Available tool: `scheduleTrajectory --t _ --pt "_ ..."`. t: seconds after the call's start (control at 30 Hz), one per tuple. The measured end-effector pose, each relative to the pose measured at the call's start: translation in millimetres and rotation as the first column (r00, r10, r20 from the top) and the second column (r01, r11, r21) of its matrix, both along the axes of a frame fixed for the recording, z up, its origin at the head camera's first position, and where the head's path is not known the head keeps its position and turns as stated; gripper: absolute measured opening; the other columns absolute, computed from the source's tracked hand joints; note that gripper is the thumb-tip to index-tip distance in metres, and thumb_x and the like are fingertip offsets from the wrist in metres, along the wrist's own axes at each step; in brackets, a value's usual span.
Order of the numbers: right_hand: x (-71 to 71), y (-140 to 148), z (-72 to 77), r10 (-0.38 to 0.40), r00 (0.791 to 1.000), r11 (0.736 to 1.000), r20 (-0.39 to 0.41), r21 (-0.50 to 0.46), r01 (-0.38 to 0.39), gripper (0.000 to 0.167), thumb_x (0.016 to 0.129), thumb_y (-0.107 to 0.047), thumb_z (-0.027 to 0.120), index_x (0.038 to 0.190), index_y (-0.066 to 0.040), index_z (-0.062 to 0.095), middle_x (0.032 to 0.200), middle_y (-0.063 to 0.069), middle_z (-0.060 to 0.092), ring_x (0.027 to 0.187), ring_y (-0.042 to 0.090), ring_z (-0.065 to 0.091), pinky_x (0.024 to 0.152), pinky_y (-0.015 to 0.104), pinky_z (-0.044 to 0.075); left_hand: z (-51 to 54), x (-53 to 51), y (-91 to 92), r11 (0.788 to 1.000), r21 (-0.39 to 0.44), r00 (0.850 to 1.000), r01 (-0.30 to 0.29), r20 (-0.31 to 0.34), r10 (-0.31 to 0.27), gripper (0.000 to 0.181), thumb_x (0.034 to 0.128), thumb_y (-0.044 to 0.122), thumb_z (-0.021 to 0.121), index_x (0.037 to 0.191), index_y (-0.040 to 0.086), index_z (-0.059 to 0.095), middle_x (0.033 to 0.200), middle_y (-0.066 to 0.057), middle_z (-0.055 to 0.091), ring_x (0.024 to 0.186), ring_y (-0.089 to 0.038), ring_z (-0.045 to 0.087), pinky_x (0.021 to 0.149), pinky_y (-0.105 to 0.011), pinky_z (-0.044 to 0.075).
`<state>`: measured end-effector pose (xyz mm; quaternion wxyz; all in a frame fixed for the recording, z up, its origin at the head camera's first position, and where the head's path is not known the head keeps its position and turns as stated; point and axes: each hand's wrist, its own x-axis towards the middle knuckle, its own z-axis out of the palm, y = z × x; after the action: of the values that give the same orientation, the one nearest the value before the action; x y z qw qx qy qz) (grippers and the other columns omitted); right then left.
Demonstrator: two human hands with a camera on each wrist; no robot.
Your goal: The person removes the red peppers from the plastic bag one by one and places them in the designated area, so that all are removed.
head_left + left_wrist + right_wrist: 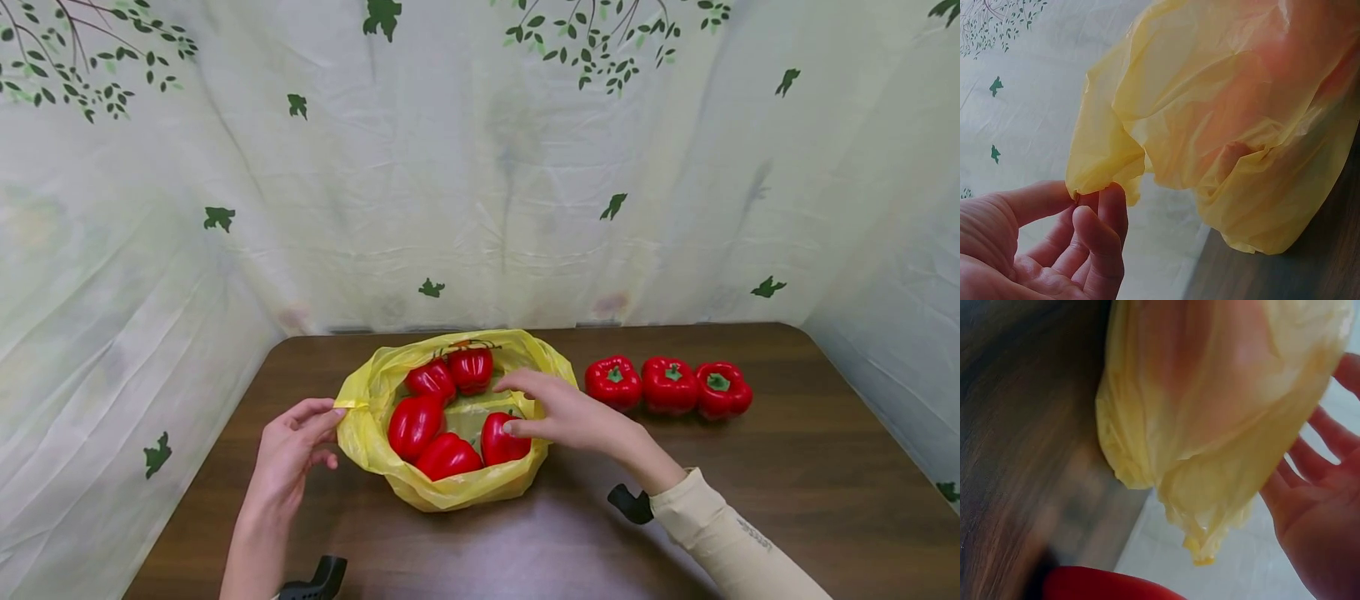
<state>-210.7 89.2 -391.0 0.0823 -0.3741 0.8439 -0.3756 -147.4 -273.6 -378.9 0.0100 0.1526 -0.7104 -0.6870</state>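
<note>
A yellow plastic bag (450, 497) stands wide-mouthed on the table with several red peppers (416, 427) inside. My left hand (288, 458) pinches the bag's left rim between thumb and fingers; the left wrist view shows the hand (1054, 244) at a corner of the thin yellow plastic (1179, 112). Over the bag's right rim reaches my right hand (573, 412), fingers spread, the thumb at the right-hand pepper (501, 440). In the right wrist view the hand (1322, 494) is beside the bag (1210, 425), its fingertips hidden behind the plastic.
Three red peppers with green stems (670, 386) sit in a row on the brown table (810, 467), right of the bag. Behind the table hangs a pale curtain (465, 208) with green leaf prints. Part of a red pepper (1107, 586) shows low in the right wrist view.
</note>
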Motion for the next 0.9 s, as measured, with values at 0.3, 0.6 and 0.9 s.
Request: scheduleTrajectory --t 0.3,0.6,0.9 --pt "-11.2 -6.1 -16.4 0.063 0.989 0.992 0.137 0.098 -0.076 0.056 0.091 -0.030 0.071 0.139 -0.011 0.050 0.136 0.006 0.054 0.124 0.024 0.050 0.101 0.042 0.045 -0.4 -0.2 0.0 1.000 -0.012 1.000 -0.005 0.006 0.005 0.028 0.0891 0.024 0.075 0.107 0.006 0.062 0.088 -0.001 0.068 0.070 -0.017 0.063 0.052 -0.026 0.055" --pt "-17.5 -8.1 -24.0 0.033 0.983 0.983 0.180 0.173 -0.065 0.068 0.087 -0.045 0.072 0.142 -0.011 0.050 0.127 -0.001 0.059 0.113 0.015 0.055 0.096 0.036 0.048 -0.3 -1.3 -0.3 1.000 -0.004 1.000 -0.003 0.013 0.003 0.026 0.0902 0.023 0.074 0.107 0.007 0.063 0.087 0.000 0.070 0.070 -0.016 0.063 0.051 -0.026 0.054" --pt "-17.4 -12.3 -28.7 0.036 0.975 0.971 0.220 0.223 -0.086 0.066 0.084 -0.046 0.073 0.140 -0.018 0.049 0.116 -0.009 0.060 0.104 0.009 0.056 0.090 0.030 0.050 -0.1 -2.2 -0.1 1.000 -0.014 1.000 0.000 0.024 0.001 0.027 0.0911 0.024 0.073 0.110 0.007 0.062 0.089 0.001 0.070 0.072 -0.017 0.063 0.053 -0.026 0.055"
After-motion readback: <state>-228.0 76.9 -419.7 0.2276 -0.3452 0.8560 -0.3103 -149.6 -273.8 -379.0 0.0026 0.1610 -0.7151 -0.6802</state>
